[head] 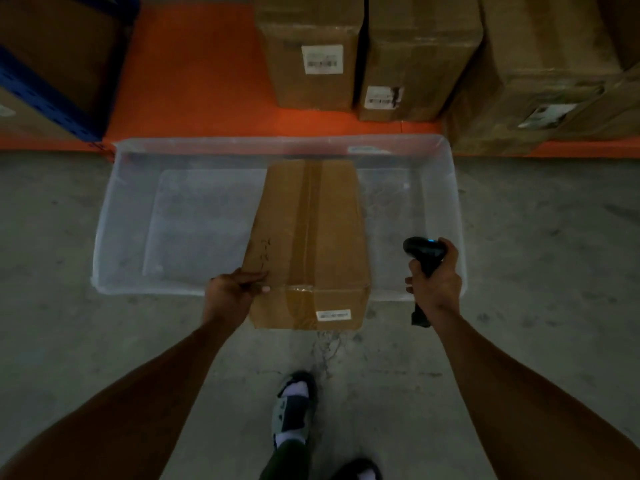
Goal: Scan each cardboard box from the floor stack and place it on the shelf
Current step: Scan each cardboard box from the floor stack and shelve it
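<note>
Nearest the camera, two bare forearms extend forward over a grey, mottled concrete floor (536,237), with a sandalled foot (294,407) in a pale sock below them. A large, translucent plastic tub (114,216), rectangular with rounded corners, rests on the floor against the orange shelf base (194,81). A long cardboard box (308,237), sealed along its top by a strip of brown tape, lies across the tub's middle, its near end projecting over the near rim. Faint handwriting on its top left cannot be read; a small white barcode label (333,315) on its near face is too blurred to read. The left hand (230,292) grips the box's near left corner, fingers curled over the top edge. The right hand (436,277), apart from the box, is wrapped closed around the handle of a black handheld scanner (424,251). Behind, taped cardboard boxes on the shelf (311,64) carry white barcode labels, likewise illegible. A blue metal upright (45,95) stands at far left.
</note>
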